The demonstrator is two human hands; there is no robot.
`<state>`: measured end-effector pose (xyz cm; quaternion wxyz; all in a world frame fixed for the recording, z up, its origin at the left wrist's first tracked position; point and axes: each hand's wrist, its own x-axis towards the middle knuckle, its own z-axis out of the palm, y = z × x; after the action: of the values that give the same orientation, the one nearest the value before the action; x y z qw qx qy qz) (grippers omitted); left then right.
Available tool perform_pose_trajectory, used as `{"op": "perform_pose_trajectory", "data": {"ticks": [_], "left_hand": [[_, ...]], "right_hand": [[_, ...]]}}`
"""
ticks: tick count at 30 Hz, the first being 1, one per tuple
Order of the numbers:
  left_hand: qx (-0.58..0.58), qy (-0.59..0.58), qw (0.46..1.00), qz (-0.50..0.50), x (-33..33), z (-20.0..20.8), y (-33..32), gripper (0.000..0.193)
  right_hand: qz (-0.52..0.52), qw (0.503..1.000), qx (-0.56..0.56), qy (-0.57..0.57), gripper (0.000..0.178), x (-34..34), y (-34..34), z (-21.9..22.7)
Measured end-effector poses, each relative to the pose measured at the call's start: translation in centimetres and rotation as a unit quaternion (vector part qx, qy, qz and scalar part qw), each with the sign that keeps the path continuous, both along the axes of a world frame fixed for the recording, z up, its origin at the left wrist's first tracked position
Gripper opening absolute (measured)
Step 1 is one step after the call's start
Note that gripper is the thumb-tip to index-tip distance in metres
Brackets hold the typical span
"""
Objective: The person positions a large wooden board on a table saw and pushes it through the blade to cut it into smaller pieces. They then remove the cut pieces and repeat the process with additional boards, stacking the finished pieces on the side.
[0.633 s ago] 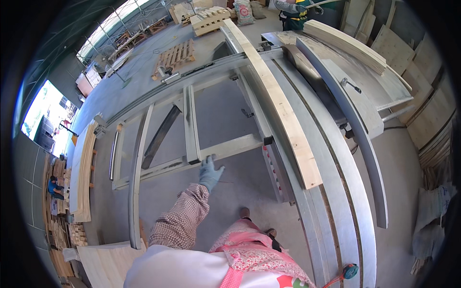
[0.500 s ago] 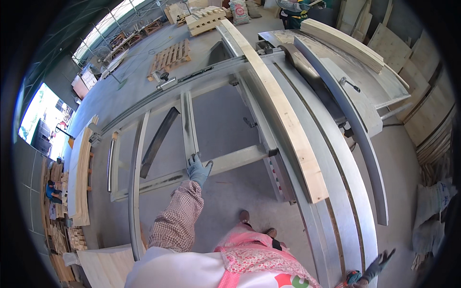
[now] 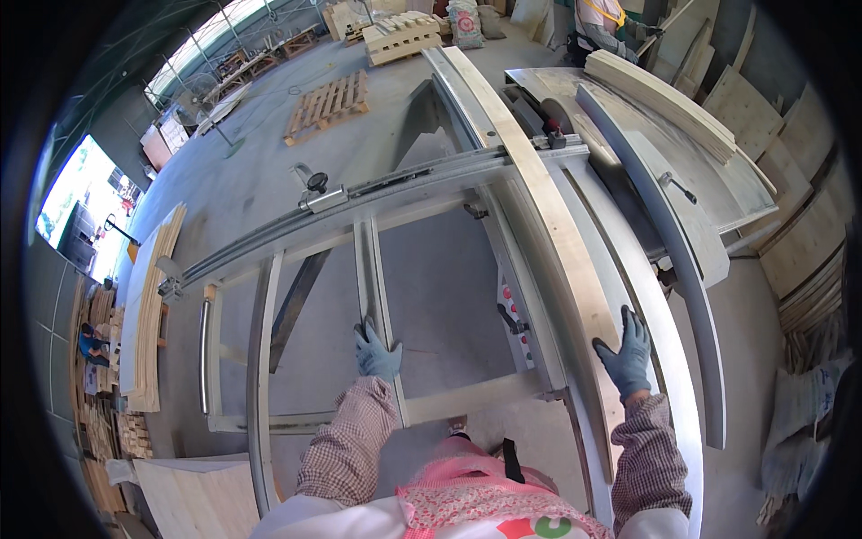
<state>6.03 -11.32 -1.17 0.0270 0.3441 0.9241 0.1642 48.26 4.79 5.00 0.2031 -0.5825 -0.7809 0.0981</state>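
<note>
A long pale wooden plank [image 3: 552, 207] lies lengthwise on the sliding table saw, across its metal crosscut fence [image 3: 395, 184]. My left hand [image 3: 378, 351], in a blue-grey glove, is closed over a metal crossbar [image 3: 369, 269] of the open carriage frame. To the right, my gloved right hand [image 3: 627, 353] is spread open at the plank's right side, fingers on the metal saw table [image 3: 660, 422] and thumb at the wood. Farther ahead, a dark red part [image 3: 557, 135] stands near the plank beside the blade area; the blade itself is hard to make out.
A long grey rip fence [image 3: 664, 234] curves along the right. Beyond it, stacked boards [image 3: 660, 99] lie on the saw's side table, near a co-worker [image 3: 603, 25]. A pallet [image 3: 329, 106] lies on the floor, and a plank stack [image 3: 148, 314] stands at left.
The carriage frame, its fence and the plank have moved toward me. My right hand has come from the lower right edge up beside the plank. My left hand now sits farther along the crossbar.
</note>
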Motion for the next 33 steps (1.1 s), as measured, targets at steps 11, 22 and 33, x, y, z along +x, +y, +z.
{"op": "perform_pose_trajectory", "data": {"ticks": [11, 22, 33], "left_hand": [[0.015, -0.023, 0.999, -0.030, -2.3, -4.1, -3.5, 0.080], [0.027, -0.024, 0.999, -0.028, -2.5, -4.6, -2.3, 0.073], [0.087, -0.049, 0.994, -0.040, -3.9, -4.9, -3.9, 0.075]], "right_hand": [[-0.116, 0.985, -0.116, -0.059, 0.101, -15.5, 8.5, -4.1], [-0.126, 0.980, -0.152, 0.012, 0.092, -12.6, 8.7, -0.2], [-0.041, 0.979, -0.176, 0.097, 0.095, -8.8, -5.8, 8.4]]}}
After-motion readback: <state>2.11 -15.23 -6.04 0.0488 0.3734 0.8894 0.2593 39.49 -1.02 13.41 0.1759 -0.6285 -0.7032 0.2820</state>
